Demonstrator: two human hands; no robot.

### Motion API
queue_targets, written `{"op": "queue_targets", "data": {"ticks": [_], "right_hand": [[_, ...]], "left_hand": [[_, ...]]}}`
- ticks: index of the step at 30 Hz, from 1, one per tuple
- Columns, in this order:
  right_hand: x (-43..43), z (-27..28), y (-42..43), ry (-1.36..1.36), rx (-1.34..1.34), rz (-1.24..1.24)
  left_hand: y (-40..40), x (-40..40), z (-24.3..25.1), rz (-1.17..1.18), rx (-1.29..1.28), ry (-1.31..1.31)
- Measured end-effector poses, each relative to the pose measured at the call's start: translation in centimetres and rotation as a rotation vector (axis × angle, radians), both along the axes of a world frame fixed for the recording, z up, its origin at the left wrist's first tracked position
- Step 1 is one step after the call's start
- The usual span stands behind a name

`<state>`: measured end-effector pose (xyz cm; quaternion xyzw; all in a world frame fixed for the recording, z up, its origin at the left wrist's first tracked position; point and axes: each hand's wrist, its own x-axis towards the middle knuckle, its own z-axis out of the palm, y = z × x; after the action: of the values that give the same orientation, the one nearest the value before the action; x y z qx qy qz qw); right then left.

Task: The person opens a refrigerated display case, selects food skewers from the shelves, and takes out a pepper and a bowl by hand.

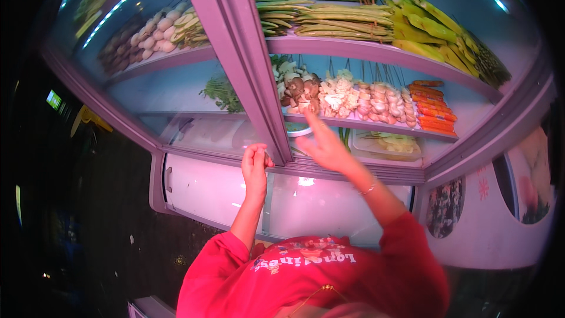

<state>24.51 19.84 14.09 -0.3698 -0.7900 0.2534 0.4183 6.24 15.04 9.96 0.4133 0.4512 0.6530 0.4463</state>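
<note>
My right hand reaches into the open side of a lit display cabinet, its fingers spread and its index fingertip at the skewered mushrooms on the middle shelf. It holds nothing that I can see. My left hand is raised with curled fingers in front of the door frame's lower end; whether anything is in it cannot be told. Right of the mushrooms lie skewers of pale, frilly pieces, skewers of round, pinkish pieces and orange-red sticks.
Green beans and green peppers fill the upper shelf. Below are a tray with pale slices and a round dish. The upright door frame stands left of my right hand. Leafy greens show behind the glass.
</note>
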Motion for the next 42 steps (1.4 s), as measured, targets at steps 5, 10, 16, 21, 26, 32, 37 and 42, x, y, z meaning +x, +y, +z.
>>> {"op": "queue_targets", "data": {"ticks": [5, 10, 16, 21, 26, 32, 37, 42], "right_hand": [[-6.2, -2.5, 1.1, 0.239, -0.213, 0.005], [-8.3, -2.5, 0.5, 0.085, -0.122, -0.15], [-10.0, -1.7, 1.3, 0.053, -0.075, -0.083], [-12.4, -1.6, 1.5, -0.018, -0.078, -0.054], [-10.8, -1.7, 1.8, -0.012, -0.07, -0.058], [-4.3, 3.0, 7.9, 0.042, 0.022, -0.333], [-3.1, 2.8, 19.0, -0.213, 0.284, -0.432], [-3.9, 1.4, 25.2, -0.217, 0.216, -0.358]], "left_hand": [[-1.8, -2.3, -1.5, -0.111, 0.03, 0.087], [-7.6, -7.1, -7.9, -0.086, -0.295, -0.058], [-6.8, -8.0, -9.1, -0.222, -0.388, -0.101], [-5.4, -9.9, -9.0, -0.212, -0.368, -0.079], [-4.4, -10.0, -9.2, -0.21, -0.357, -0.07], [-0.3, -6.9, -5.5, -0.36, -0.225, 0.082], [5.2, -0.8, 2.2, -0.554, 0.141, 0.453], [5.7, 2.3, 5.9, -0.596, 0.184, 0.369]]}}
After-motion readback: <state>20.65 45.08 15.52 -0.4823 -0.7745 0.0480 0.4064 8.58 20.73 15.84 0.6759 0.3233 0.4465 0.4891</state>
